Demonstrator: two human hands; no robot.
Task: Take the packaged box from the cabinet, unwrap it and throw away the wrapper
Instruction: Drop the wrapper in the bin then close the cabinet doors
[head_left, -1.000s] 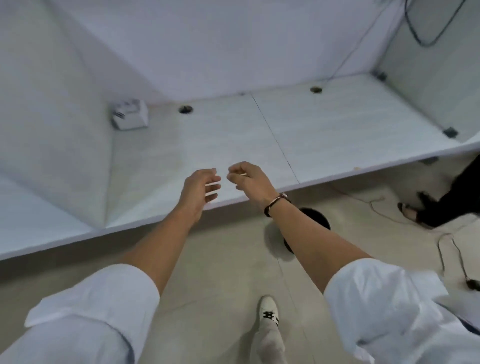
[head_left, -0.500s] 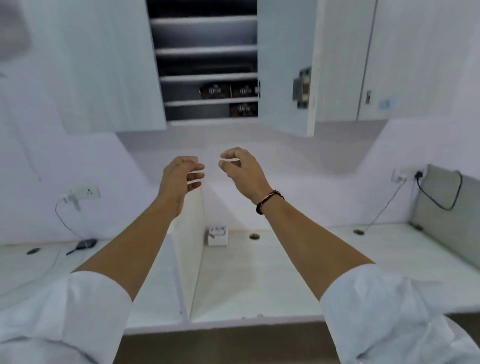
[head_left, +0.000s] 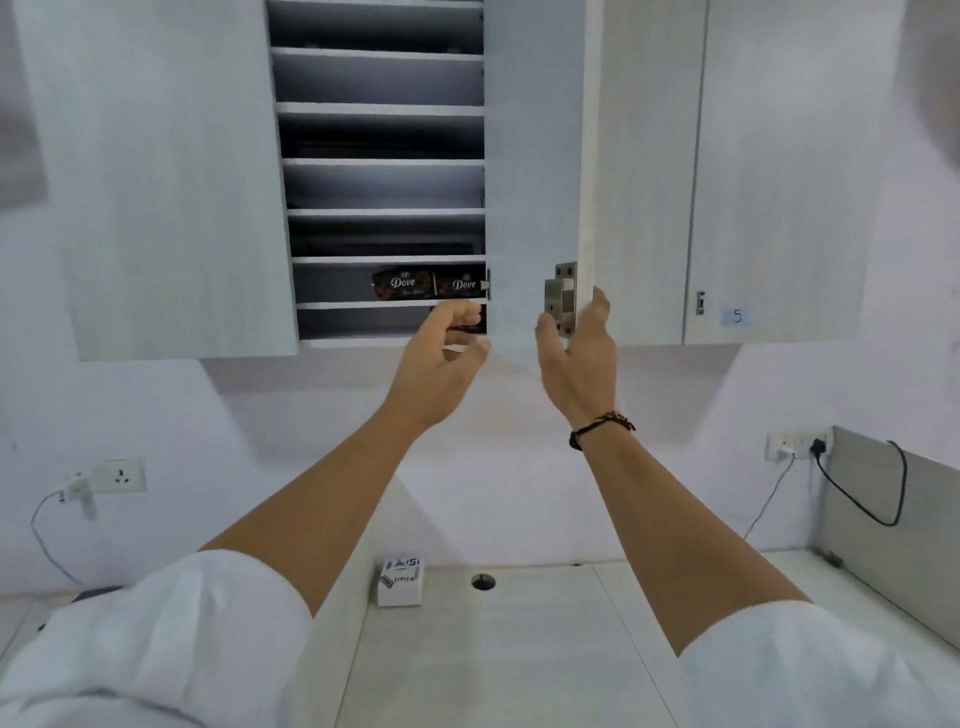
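The wall cabinet (head_left: 176, 208) stands open with several shelves. Two dark Dove boxes (head_left: 402, 284) lie side by side on the second-lowest shelf. Another dark packaged box (head_left: 471, 328) lies on the lowest shelf, mostly hidden by my left hand (head_left: 441, 358). That hand's thumb is over the box's front edge and its fingers curl under it. My right hand (head_left: 576, 353) grips the edge of the open cabinet door (head_left: 530, 156), just below the metal latch (head_left: 561, 296).
A shut cabinet door marked 5 (head_left: 779, 182) is on the right. Below is a white counter (head_left: 519, 649) with a small white box (head_left: 400, 582) and a cable hole (head_left: 483, 582). Wall sockets with cables (head_left: 117, 475) (head_left: 797, 446) flank it. A grey panel (head_left: 893, 545) stands at the right.
My view swung up from the counter and floor to the cabinet. Both hands rose: the left reached the lowest shelf's box, the right reached the door edge.
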